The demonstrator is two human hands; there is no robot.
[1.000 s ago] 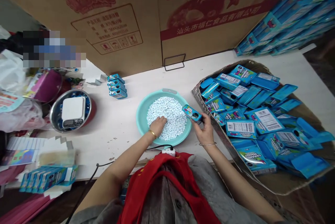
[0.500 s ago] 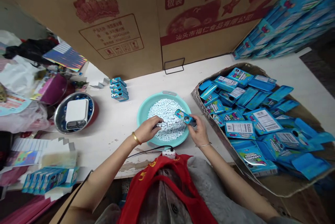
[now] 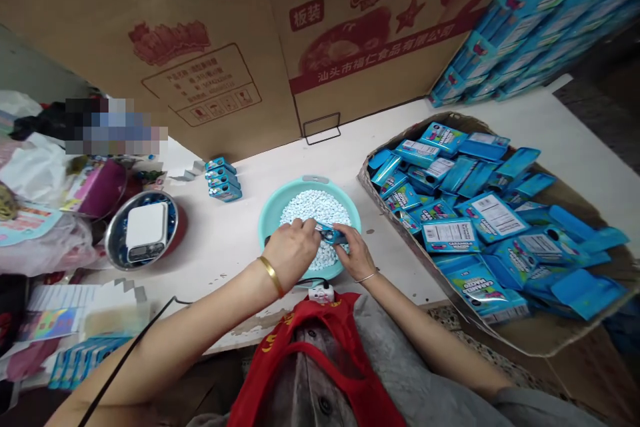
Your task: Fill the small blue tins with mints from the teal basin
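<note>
A teal basin (image 3: 270,204) full of small pale-blue candies (image 3: 315,204) stands in front of me. Above the candies, my right hand (image 3: 357,255) grips a small blue candy box (image 3: 333,234) by its right end, with a round dark window showing. My left hand (image 3: 295,247) is closed against the box's left end, knuckles up, a gold bangle on its wrist. A small dark end shows beside that hand; its fingertips and what they hold are hidden.
To the right, a cut-down carton (image 3: 390,214) holds many blue boxes. Several small boxes (image 3: 223,180) stand in a row at left. A white scale (image 3: 147,224) rests on a metal bowl (image 3: 117,254). A large carton (image 3: 200,100) and stacked blue packs (image 3: 480,60) line the back.
My left hand has lifted from the candies and turned over to meet the box. My right hand has brought the box left and slightly down. The view has shifted a little.
</note>
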